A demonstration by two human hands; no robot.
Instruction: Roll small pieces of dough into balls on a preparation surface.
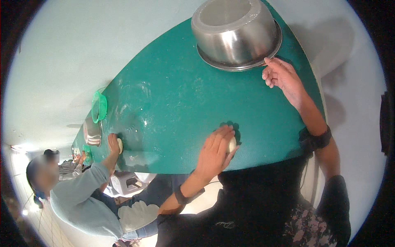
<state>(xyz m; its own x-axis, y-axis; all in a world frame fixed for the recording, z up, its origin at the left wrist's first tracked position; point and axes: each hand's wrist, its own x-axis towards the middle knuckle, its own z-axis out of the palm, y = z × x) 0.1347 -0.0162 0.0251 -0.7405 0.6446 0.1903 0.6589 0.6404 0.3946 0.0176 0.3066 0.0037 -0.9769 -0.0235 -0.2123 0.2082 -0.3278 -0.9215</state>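
Observation:
A small, pale ball of dough [231,145] sits on the green tabletop near the front edge, partly covered by my left hand [214,149]. The fingers of this hand reach forward along the dough's left side, and its thumb lies at the near side, so the dough is cupped against the table. Farther off to the right, my right hand [284,80] is at the rim of a large metal bowl [238,45] standing upside down. Its index finger and thumb meet the rim, while the other fingers curl inward. What lies under the bowl is hidden.
The green table [177,99] carries white flour smears. On the left, a co-worker [82,193] presses another dough piece [119,145] with one hand. Near that person stand a green plastic basket [99,107] and a metal bowl [92,131]. A wall borders the table's far side.

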